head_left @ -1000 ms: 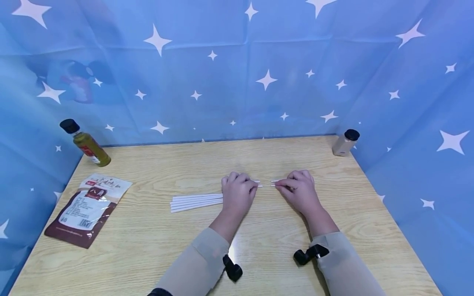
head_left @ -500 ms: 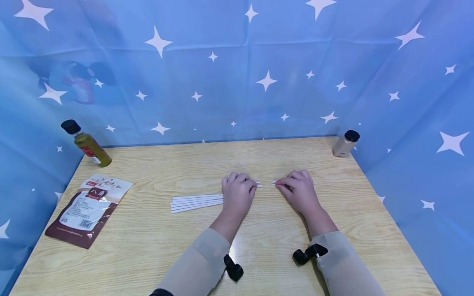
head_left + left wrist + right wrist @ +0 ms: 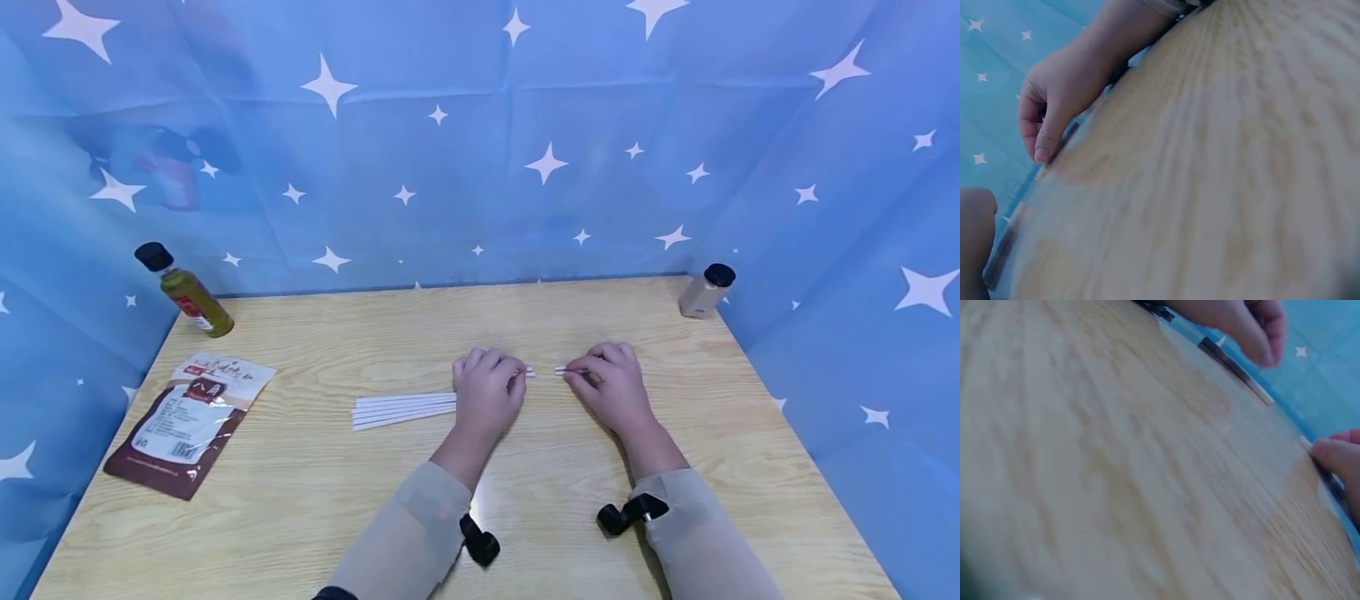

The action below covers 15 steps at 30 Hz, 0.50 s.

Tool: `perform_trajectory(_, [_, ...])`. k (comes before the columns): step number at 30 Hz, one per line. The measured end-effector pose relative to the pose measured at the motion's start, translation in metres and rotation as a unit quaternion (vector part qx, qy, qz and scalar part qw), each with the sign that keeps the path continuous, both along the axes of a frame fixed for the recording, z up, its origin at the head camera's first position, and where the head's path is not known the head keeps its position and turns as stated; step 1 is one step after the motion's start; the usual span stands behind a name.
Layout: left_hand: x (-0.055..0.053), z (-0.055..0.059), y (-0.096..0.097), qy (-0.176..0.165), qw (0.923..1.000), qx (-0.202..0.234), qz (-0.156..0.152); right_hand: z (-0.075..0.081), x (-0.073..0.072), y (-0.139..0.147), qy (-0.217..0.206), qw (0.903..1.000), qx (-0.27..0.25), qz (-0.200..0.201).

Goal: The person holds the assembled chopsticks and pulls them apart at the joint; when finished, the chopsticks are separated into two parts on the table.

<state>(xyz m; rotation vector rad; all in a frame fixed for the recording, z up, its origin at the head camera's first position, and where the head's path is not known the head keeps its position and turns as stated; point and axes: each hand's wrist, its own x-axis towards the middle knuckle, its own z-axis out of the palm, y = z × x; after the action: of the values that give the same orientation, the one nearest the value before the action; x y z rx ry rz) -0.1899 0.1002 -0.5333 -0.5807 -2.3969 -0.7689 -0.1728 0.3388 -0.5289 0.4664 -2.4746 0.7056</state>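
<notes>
My left hand (image 3: pixel 489 390) has its fingers bent above two short white strip ends (image 3: pixel 530 372). In the right wrist view its thumb (image 3: pixel 1259 355) stands apart from a strip with a shadowed side and pale end (image 3: pixel 1238 372). Across a small gap, my right hand (image 3: pixel 617 385) pinches similar thin white strips (image 3: pixel 560 370) between thumb and forefinger, as the left wrist view also shows. Their exact kind is too small to tell. A fan of several long white strips (image 3: pixel 403 410) lies on the table, its right end touching or passing behind my left hand.
A brown and white spice pouch (image 3: pixel 187 427) lies at the left of the wooden table (image 3: pixel 337 508). An oil bottle (image 3: pixel 197 302) stands at the back left corner, a black-capped jar (image 3: pixel 705 293) at the back right. Blue star-printed cloth (image 3: pixel 480 150) surrounds the table.
My left thumb has moved away from the forefinger, baring a little more of the strips there. My right hand keeps its pinch. The whole scene has shifted slightly right in the head view.
</notes>
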Motion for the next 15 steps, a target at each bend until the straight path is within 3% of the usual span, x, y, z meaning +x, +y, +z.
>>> perform_trajectory(5, [0.006,0.0,-0.009,0.024,0.9985,0.04,-0.029,-0.001,-0.003,-0.011,0.039,0.9991,-0.014,0.004])
perform_trajectory(9, [0.01,0.001,-0.02,0.028,0.9981,0.04,-0.037,0.0,-0.008,-0.03,0.064,0.9976,-0.02,0.019])
perform_trajectory(15, [0.015,0.004,-0.046,0.038,0.9975,0.038,-0.046,0.003,-0.013,-0.063,0.064,0.9977,-0.013,0.018])
